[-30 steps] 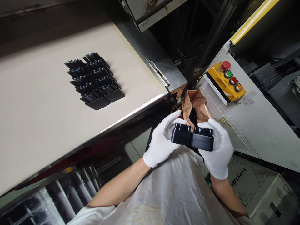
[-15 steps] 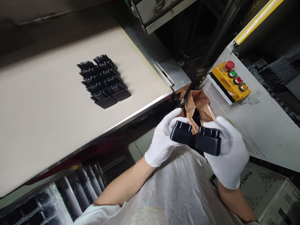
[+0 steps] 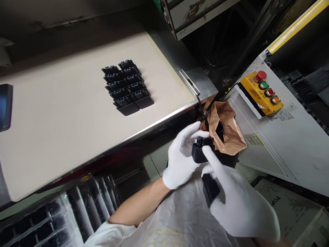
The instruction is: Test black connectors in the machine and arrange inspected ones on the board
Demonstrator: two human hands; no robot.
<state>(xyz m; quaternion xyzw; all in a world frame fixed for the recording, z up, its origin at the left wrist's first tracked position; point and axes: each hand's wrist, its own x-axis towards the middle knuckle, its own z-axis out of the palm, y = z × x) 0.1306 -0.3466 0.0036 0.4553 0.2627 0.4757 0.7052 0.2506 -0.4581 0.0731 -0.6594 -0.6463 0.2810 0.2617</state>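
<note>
Both of my hands wear white gloves. My left hand is closed around the side of a black plastic housing that has rounded prongs along its top. Just to the right and lower, my right hand grips a second black plastic housing, tilted steeply, against its palm and curled fingers. The right index finger stretches up to the top of the housing in my left hand. On the pale tabletop, several similar black housings stand packed in two rows.
An open brown paper bag stands behind my hands, dark inside. A yellow button box is fixed to the white machine panel at right. Clear plastic trays lie lower left; a printed white box sits lower right.
My right hand has moved down and turned, tilting its housing away from the left one. Its index finger now reaches the left housing. The view has shifted, showing a dark object at the left edge.
</note>
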